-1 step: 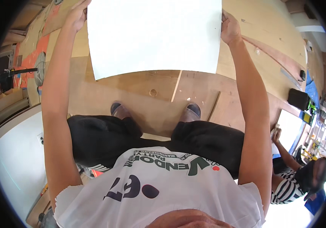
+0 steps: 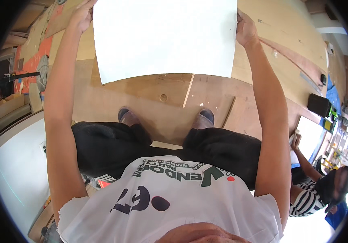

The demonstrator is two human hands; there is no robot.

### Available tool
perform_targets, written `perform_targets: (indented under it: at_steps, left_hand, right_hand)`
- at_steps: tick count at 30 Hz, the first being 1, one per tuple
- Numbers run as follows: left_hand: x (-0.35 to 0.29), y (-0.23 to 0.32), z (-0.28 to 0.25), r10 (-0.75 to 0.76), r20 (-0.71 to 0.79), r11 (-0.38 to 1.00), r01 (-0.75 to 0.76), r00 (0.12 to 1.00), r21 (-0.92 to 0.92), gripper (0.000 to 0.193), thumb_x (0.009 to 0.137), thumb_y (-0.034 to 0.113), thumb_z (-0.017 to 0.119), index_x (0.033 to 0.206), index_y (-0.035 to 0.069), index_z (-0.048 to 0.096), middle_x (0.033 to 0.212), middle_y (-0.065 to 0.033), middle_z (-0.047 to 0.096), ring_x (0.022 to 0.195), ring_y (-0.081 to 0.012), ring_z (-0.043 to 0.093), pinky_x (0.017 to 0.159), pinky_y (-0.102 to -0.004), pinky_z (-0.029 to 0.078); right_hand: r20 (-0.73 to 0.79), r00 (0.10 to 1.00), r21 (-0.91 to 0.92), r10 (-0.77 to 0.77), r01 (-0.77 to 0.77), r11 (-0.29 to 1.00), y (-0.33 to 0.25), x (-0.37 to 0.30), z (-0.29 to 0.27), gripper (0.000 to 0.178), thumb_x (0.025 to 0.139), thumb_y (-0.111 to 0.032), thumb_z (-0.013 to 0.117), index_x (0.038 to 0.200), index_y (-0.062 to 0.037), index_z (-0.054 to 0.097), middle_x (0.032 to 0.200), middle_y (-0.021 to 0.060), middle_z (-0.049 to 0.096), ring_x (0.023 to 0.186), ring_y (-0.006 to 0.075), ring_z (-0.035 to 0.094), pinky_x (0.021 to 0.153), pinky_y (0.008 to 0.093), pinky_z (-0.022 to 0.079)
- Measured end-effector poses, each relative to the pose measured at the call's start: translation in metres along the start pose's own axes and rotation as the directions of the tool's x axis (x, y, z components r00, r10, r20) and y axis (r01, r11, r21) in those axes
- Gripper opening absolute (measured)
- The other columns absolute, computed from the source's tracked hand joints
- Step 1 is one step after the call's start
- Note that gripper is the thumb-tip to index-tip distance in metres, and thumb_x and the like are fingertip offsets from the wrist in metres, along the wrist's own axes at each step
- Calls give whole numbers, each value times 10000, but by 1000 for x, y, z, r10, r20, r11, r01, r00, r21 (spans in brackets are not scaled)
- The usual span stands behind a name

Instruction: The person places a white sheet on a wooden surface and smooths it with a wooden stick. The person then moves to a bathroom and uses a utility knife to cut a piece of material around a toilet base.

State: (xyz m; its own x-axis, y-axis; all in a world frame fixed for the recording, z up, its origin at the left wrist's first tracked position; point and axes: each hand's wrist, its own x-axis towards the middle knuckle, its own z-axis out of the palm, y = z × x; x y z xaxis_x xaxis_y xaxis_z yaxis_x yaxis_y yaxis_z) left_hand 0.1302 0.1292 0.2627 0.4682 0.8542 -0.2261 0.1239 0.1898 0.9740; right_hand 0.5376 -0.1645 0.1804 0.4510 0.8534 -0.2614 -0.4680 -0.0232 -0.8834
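A large white sheet (image 2: pixel 165 38) is stretched out in front of me, with its far part cut off by the top of the picture. Its near edge bows a little, and I cannot tell if it is board or thick paper. At the sheet's left edge my left hand (image 2: pixel 83 17) is closed on it, fingers partly out of view. My right hand (image 2: pixel 247 29) grips the opposite edge, its fingertips hidden behind the sheet. Both arms reach straight forward.
Plywood panels (image 2: pixel 129 91) cover the floor under my feet. To the right, a co-worker in a striped shirt (image 2: pixel 307 202) reaches toward another white panel (image 2: pixel 307 133). A black case (image 2: pixel 319 105) lies beyond. A white board (image 2: pixel 18 170) stands close at my left.
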Motion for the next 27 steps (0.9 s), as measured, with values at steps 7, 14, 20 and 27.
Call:
perform_targets:
  at_steps: [7,14,20,27]
  left_hand:
    - [29,-12,-17,54,-51,997,-51,997,64,438,916,246,646,1266,3,546,1097,-45,646,978,-153,585,861,-290,478]
    - [36,-35,3,-27,-106,998,20,994,-64,403,909,199,650,1261,32,549,1102,-81,648,961,-178,613,835,-330,518]
    - [8,-26,38,22,-139,992,-39,990,-119,411,921,165,630,1291,10,540,1128,-91,647,1018,-186,614,866,-327,509]
    - [14,-37,55,2,-160,993,-20,987,-115,364,921,149,612,1234,-26,546,1141,-122,630,1033,-211,609,904,-337,494]
  right_hand:
    - [159,987,-70,-38,49,996,4,14,-10,512,948,-141,488,1412,29,357,1254,132,553,1110,216,563,954,372,478]
    - [90,996,-137,-26,38,990,0,-3,-12,593,874,87,495,1438,3,330,1247,137,564,1134,228,557,963,348,488]
    - [22,987,-86,-159,160,983,0,-6,-19,520,869,100,493,1380,43,410,1215,123,588,1079,183,573,932,310,483]
    - [-28,966,-751,-258,150,643,-9,36,-66,481,842,-159,660,1236,82,526,1045,135,653,952,192,604,844,328,492]
